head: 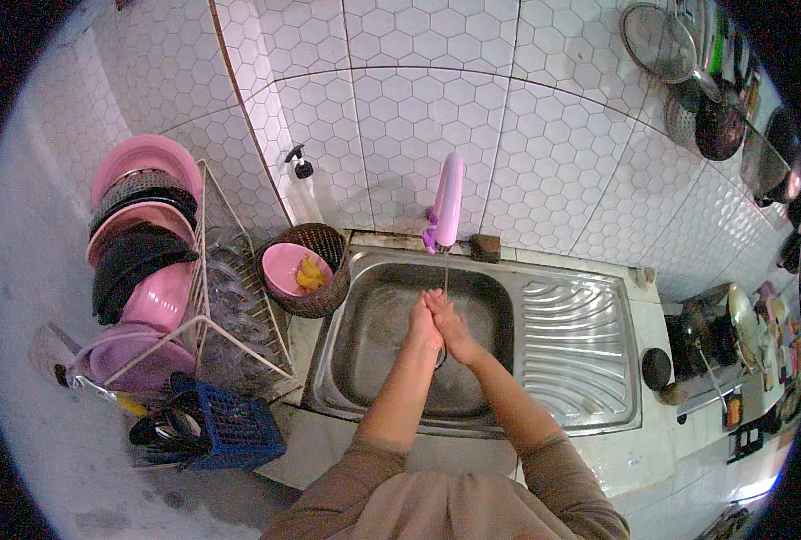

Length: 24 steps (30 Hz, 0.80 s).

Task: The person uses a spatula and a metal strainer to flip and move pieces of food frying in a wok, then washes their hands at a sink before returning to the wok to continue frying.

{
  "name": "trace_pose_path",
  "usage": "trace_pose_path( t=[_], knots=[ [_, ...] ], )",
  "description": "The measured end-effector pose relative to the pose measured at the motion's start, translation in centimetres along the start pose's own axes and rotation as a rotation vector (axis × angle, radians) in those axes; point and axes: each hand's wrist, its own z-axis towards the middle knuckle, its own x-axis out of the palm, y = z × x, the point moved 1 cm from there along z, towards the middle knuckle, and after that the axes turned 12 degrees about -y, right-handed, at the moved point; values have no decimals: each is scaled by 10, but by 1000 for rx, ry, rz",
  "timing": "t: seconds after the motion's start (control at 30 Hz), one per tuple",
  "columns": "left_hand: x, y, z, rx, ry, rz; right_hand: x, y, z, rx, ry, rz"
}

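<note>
Over the stainless steel sink basin, my left hand and my right hand are pressed together palm to palm. The fingers of the right hand lie across those of the left, and no object shows between them. A thin stream of water falls onto the fingertips from a pink faucet with a purple lever. Part of the drain is visible below the wrists. How far the fingers are bent is hard to make out.
Left of the basin, a brown woven basket holds a pink bowl with a yellow sponge. A pump bottle stands behind it. Farther left are a dish rack and blue cutlery basket. A ribbed drainboard and stove extend rightward.
</note>
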Motion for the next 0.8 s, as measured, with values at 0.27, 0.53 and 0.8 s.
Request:
trace_pose_path(
  t=[0.27,0.53,0.8],
  knots=[
    [19,-2,-26,-134,116,196,2,6,17,-139,-140,-20],
    [-10,24,-23,-98,763,-194,-40,55,26,70,103,-236],
    [10,-43,9,119,455,194,-15,52,10,-95,-50,184]
  ],
)
